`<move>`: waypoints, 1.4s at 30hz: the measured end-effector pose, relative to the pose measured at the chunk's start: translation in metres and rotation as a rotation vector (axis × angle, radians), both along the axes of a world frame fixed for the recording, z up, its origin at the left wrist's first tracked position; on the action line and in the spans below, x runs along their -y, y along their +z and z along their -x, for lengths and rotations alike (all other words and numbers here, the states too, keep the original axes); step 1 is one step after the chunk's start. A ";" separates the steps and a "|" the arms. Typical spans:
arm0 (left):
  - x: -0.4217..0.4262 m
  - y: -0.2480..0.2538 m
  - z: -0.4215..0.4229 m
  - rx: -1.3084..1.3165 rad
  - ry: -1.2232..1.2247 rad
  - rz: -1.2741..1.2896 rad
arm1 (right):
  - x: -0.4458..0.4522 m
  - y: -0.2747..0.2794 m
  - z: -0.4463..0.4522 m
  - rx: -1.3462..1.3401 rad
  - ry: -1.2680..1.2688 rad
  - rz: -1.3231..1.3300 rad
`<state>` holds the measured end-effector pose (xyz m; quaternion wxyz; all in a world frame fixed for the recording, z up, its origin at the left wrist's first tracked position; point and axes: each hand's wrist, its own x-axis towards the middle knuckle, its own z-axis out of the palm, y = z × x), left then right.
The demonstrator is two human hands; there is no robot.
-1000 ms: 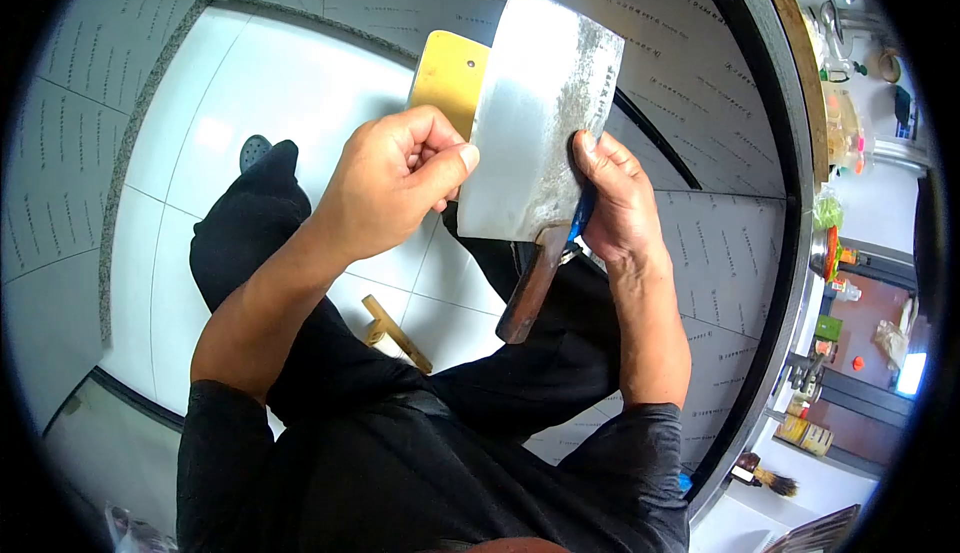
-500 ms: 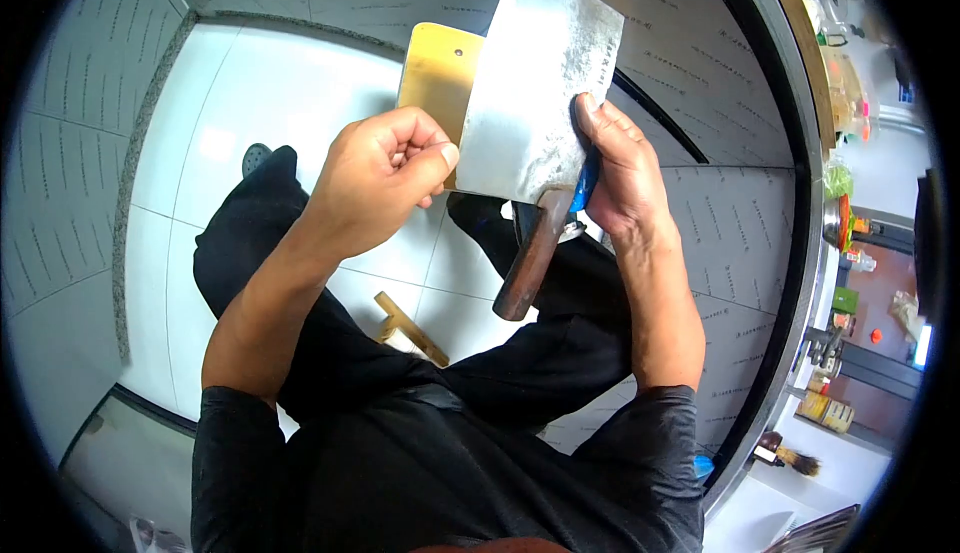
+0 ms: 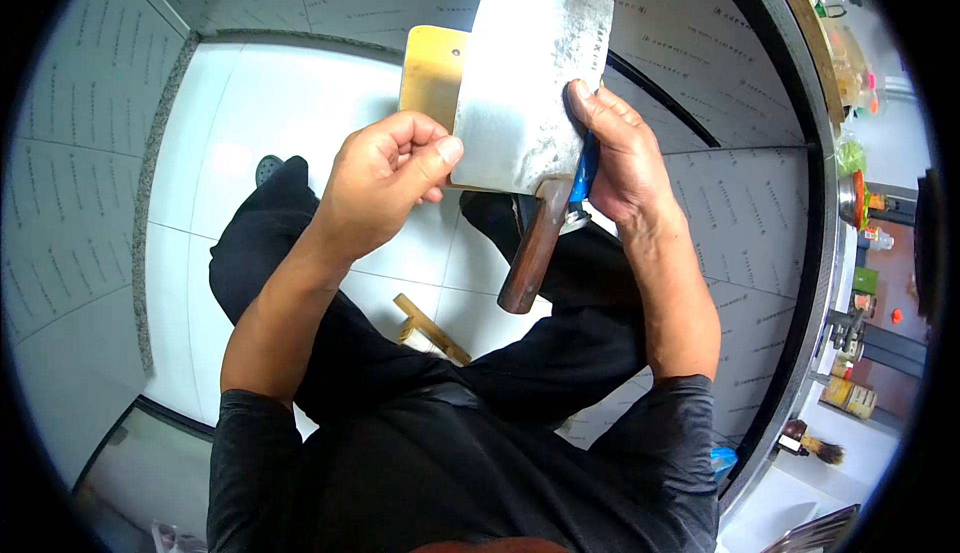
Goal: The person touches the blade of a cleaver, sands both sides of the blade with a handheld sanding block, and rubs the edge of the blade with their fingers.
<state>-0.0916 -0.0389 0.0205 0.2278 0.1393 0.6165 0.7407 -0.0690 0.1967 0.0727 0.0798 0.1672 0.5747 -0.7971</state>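
Observation:
A cleaver (image 3: 535, 73) with a broad steel blade and a dark wooden handle is held up in front of me, handle pointing down. My right hand (image 3: 625, 153) grips it at the back of the blade, thumb on the near face, with a blue object (image 3: 586, 168) partly hidden beside the palm. At the opposite edge of the blade is my left hand (image 3: 395, 183), fingers curled and thumb tip against or just over that edge. Whether its fingers pinch anything is hidden. Behind the blade shows a yellow board (image 3: 432, 73) with a small hole.
Below, a wooden piece (image 3: 430, 328) lies on the white tiled floor (image 3: 185, 193) between my legs. Patterned grey panels (image 3: 80, 203) rise on the left. On the right, a counter holds bottles, a brush (image 3: 815, 446) and other small items.
The cleaver has shifted slightly up and left relative to the view, the right hand with it. My left hand stays by the blade edge, its thumb slightly more over the blade.

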 end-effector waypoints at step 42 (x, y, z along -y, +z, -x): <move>0.008 -0.009 -0.008 -0.012 -0.082 -0.035 | 0.000 0.004 -0.004 -0.009 0.002 0.005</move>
